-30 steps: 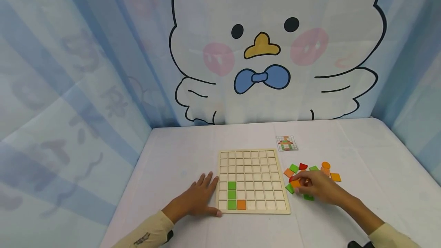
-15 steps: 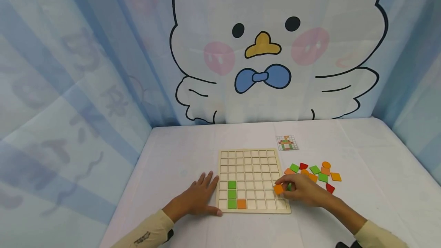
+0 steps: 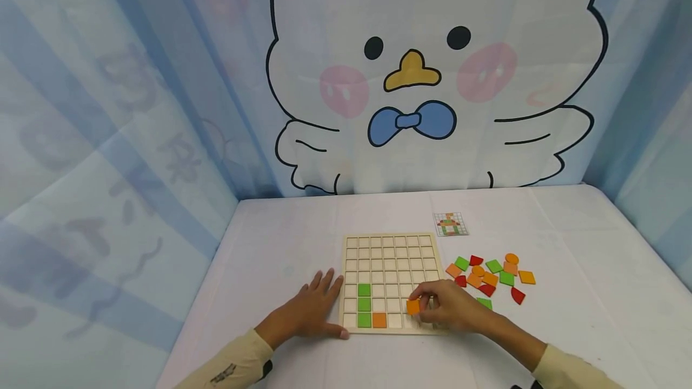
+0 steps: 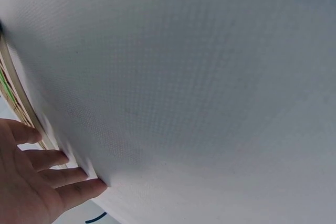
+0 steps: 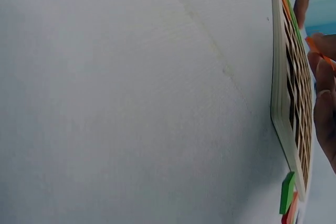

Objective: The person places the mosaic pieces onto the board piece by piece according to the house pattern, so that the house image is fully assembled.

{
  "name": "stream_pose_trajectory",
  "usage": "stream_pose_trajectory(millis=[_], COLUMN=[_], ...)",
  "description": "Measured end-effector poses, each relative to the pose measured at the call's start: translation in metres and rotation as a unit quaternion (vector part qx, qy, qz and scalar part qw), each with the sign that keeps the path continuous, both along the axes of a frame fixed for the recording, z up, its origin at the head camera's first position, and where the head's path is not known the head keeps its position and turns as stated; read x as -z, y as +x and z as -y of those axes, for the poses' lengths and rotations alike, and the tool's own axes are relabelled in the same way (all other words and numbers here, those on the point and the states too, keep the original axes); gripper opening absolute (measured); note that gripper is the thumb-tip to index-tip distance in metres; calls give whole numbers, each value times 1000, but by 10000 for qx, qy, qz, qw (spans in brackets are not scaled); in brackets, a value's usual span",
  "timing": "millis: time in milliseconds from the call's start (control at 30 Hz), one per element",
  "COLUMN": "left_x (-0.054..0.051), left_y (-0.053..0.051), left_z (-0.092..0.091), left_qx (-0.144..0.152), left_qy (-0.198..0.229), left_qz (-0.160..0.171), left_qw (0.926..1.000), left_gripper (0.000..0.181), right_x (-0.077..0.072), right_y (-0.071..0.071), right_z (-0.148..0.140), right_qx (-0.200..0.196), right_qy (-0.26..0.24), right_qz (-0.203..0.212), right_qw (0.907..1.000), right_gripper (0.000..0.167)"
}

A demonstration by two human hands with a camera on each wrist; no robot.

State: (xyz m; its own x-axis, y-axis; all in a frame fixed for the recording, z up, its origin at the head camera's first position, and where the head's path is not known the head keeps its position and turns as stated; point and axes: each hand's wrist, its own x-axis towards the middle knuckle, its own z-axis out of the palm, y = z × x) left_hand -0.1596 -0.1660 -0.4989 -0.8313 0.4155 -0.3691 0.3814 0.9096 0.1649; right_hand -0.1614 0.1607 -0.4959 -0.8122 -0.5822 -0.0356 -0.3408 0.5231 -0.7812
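A wooden grid board (image 3: pixel 389 242) lies on the table, with three green square tiles (image 3: pixel 364 305) stacked in one column and an orange square tile (image 3: pixel 379 320) beside the lowest. My right hand (image 3: pixel 451 307) pinches another orange tile (image 3: pixel 413 307) between thumb and fingers, over the lower right part of the board. In the right wrist view this held tile (image 5: pixel 313 44) shows just above the grid. My left hand (image 3: pixel 310 310) rests at the board's left edge with fingers spread; the left wrist view shows its fingers (image 4: pixel 79 191) extended along the rim.
To the right of the board lies a loose group of green, red and orange pieces, among them an orange round piece (image 3: pixel 511 259) and a red piece (image 3: pixel 518 296). Behind them is a small pattern card (image 3: pixel 451 224). A printed curtain (image 3: pixel 411 161) hangs at the back.
The right hand has come left from the loose pieces to over the board, carrying the orange tile. The left hand has stayed at the board's edge.
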Motion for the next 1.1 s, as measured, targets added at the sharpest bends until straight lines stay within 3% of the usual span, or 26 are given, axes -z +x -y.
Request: stream_pose_trajectory(millis=[167, 367, 1100], left_x=[-1, -1, 0], left_y=[0, 1, 1], left_z=[0, 0, -1], left_qx=[-6, -16, -46], left_qy=[29, 51, 67], left_qz=[12, 11, 12], left_qw=[10000, 10000, 10000], left_gripper=[117, 117, 117], right_x=[4, 7, 11], right_y=[2, 5, 11], right_z=[8, 17, 39], right_qx=[-87, -97, -78], right_qy=[7, 203, 335], right_qz=[-251, -139, -384], right_qw=[9996, 9997, 9987], right_gripper=[22, 23, 24])
